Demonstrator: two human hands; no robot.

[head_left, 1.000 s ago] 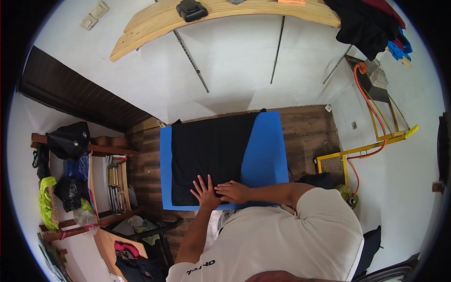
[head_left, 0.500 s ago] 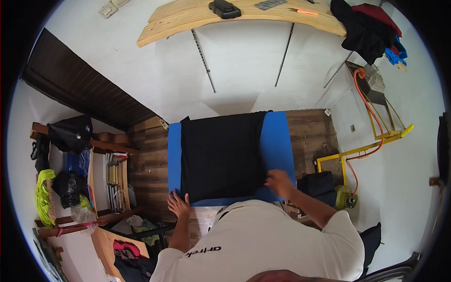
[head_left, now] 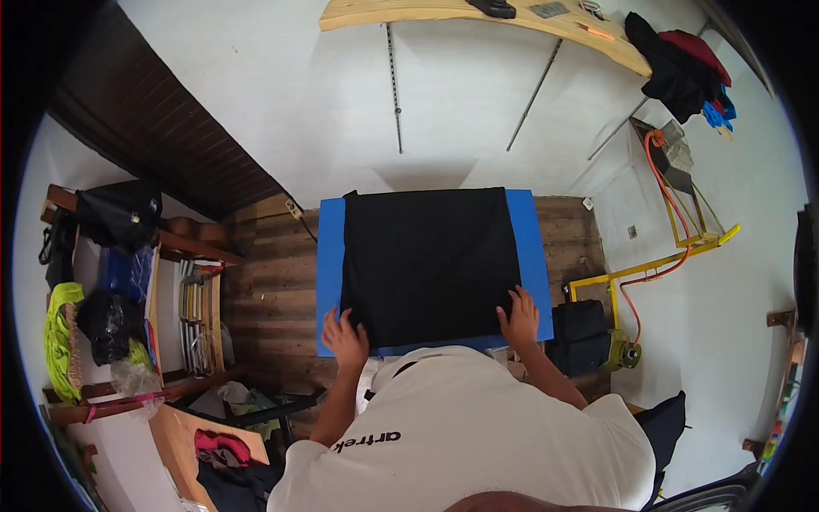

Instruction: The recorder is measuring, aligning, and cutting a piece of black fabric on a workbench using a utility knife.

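we're at a smoothing/squaring step, as we read it: black cloth (head_left: 431, 264) lies mostly flat on the blue worktop (head_left: 528, 247), blue showing as a strip down left and right and thinly along the near edge; far side runs about level with the worktop's far edge. both hands are open, fingers spread, nothing visibly pinched. left hand (head_left: 346, 341) is at the near left corner, thumb side over cloth, outer fingers over blue. right hand (head_left: 519, 324) roughly mirrors it near the right edge. can't tell how hard either one presses, or whether fingertips only hover. far left corner pokes up a little, so not perfectly square. next move calls for, we'd say, light even pressure on both sides at once; working one side alone would likely skew it.
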